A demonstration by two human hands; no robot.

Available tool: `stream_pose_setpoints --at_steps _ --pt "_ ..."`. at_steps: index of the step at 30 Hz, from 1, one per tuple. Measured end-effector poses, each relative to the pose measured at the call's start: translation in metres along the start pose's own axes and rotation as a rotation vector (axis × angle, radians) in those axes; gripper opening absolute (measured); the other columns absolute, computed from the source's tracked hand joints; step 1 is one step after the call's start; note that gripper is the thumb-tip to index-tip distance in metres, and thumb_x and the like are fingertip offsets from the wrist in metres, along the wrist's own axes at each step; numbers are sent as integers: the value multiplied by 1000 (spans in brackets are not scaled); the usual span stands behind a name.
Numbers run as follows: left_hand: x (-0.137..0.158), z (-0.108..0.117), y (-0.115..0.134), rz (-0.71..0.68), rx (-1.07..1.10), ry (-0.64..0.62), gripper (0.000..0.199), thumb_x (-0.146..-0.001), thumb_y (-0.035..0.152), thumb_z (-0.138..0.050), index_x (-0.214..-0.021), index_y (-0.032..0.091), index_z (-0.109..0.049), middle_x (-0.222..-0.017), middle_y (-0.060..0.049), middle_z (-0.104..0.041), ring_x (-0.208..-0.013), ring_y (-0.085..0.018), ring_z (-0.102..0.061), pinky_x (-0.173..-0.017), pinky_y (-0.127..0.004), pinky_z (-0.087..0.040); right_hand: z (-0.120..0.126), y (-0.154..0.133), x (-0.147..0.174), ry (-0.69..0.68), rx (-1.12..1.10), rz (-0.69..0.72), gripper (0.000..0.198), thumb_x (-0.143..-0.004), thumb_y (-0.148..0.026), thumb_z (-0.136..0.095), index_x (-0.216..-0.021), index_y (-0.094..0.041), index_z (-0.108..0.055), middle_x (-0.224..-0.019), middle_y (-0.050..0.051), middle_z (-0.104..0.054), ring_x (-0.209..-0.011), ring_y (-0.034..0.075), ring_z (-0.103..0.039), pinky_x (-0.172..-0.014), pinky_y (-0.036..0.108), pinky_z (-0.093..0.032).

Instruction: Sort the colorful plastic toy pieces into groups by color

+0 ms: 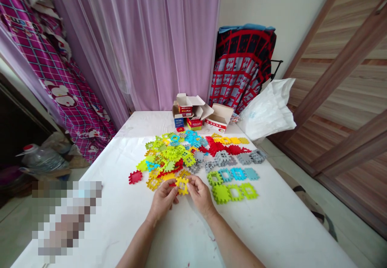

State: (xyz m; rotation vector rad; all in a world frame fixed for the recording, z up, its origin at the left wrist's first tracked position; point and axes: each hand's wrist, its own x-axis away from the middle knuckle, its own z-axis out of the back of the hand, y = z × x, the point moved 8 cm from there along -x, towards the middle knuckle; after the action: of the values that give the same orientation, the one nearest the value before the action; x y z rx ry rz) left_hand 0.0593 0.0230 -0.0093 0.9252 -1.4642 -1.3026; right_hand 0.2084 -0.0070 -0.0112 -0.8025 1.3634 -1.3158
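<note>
Between my two hands is a yellow window-shaped interlocking building piece point(178, 190), with notched edges and a square opening. My left hand point(165, 199) pinches its left side, and my right hand point(201, 196) pinches its right side. A bit of red shows by my left fingers; I cannot tell whether it is held or lies behind. Just beyond my hands spreads a mixed pile of such pieces point(172, 153), in green, yellow, red, blue and grey. A red square piece point(135, 177) lies apart at the pile's left.
Sorted by colour on the right lie green pieces point(221, 194), blue pieces point(238, 174), grey pieces point(223, 158), red pieces point(237, 149) and yellow pieces point(235, 140). Opened cardboard boxes point(220, 118) stand at the back of the white table point(115, 203). A white plastic bag point(269, 108) is at the back right.
</note>
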Motion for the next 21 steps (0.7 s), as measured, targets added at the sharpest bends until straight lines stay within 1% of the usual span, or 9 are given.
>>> stream_pose_setpoints --at_steps 4,8,11,14,17,21 --pt "0 -2 1 23 1 -35 48 -65 59 -68 -88 19 -56 -44 8 -54 -34 -8 -49 -31 -15 -30 -2 -9 3 -44 -12 1 32 -85 -39 -55 -110 -19 -57 -85 4 -69 -67 13 -62 -63 23 -52" --pt "1 -2 2 21 25 -32 46 -66 58 -68 -87 20 -53 -45 9 -54 -35 -9 -50 -31 -15 -30 -4 -22 7 -71 117 32 48 -75 -33 -65 -120 -20 -54 -101 7 -68 -66 13 -60 -57 23 -51" --pt "1 -2 1 29 36 -36 45 -67 57 -68 -87 20 -53 -44 9 -54 -34 -8 -50 -32 -15 -31 -5 -25 8 -75 189 60 55 -70 -29 -67 -123 -21 -53 -109 9 -65 -69 14 -60 -57 24 -51" --pt "1 -2 1 36 39 -41 47 -66 58 -67 -87 19 -53 -42 8 -54 -34 -8 -49 -32 -15 -31 -6 -23 8 -83 240 76 55 -71 -28 -67 -123 -21 -54 -108 8 -65 -69 14 -60 -58 25 -51" --pt "1 -2 1 35 33 -49 47 -67 59 -66 -87 18 -53 -42 7 -55 -33 -7 -47 -33 -15 -31 -7 -26 8 -108 298 107 56 -71 -28 -68 -124 -20 -53 -105 8 -65 -72 15 -61 -64 28 -52" --pt "1 -1 0 35 8 -62 46 -69 58 -64 -88 18 -55 -42 7 -56 -32 -7 -45 -33 -16 -32 -6 -40 9 -165 485 152 56 -70 -26 -69 -124 -20 -53 -109 8 -63 -75 16 -61 -74 32 -53"
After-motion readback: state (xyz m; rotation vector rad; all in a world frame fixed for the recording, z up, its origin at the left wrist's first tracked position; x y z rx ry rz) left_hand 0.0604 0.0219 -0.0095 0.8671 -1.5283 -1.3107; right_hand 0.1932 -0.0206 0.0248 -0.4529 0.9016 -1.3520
